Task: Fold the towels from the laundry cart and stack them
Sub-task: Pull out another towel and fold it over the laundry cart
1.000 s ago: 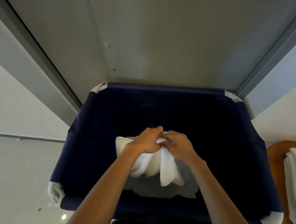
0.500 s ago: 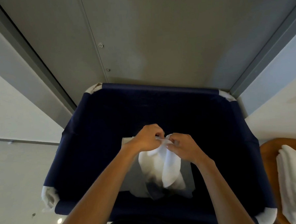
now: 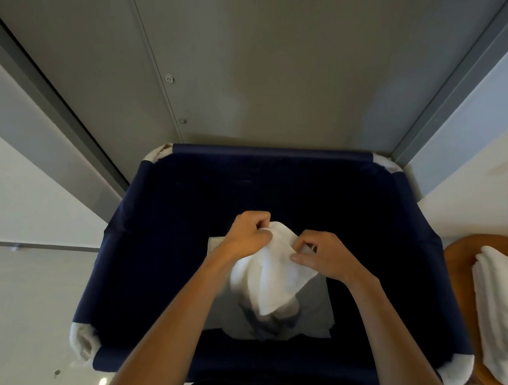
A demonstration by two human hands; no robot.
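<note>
- Left hand (image 3: 246,237): fingers (image 3: 260,221) curled, pinching the bunched top edge of the white towel (image 3: 276,276).
- Right hand (image 3: 326,256): close beside the left, thumb and fingers nipped on the same edge.
- The towel hangs crumpled below both sets of fingers. Its lower end is down inside the navy laundry cart (image 3: 274,151), over a grey cloth (image 3: 314,307) on the cart bottom. I can't tell if the two touch.
- The stack of folded towels (image 3: 506,305) is well off to the right of the right fingers, on a wooden surface (image 3: 462,258).
- My read: this is the corner-finding step. The towel isn't opened out and has no fold in it yet.
- Risk 1: both grips sit on one bunch, so pulling the hands apart may spread a mid-edge instead of two corners. That would give a skewed fold.
- Risk 2: a light pinch on thick terry could slip during a shake-out, and the towel would drop back into the cart.
- Risk 3: the hanging end could drag the grey cloth up with it if it snags.
- Risk 4: the stack sits near the edge of the wooden surface, so a sloppy placement could tip it.
</note>
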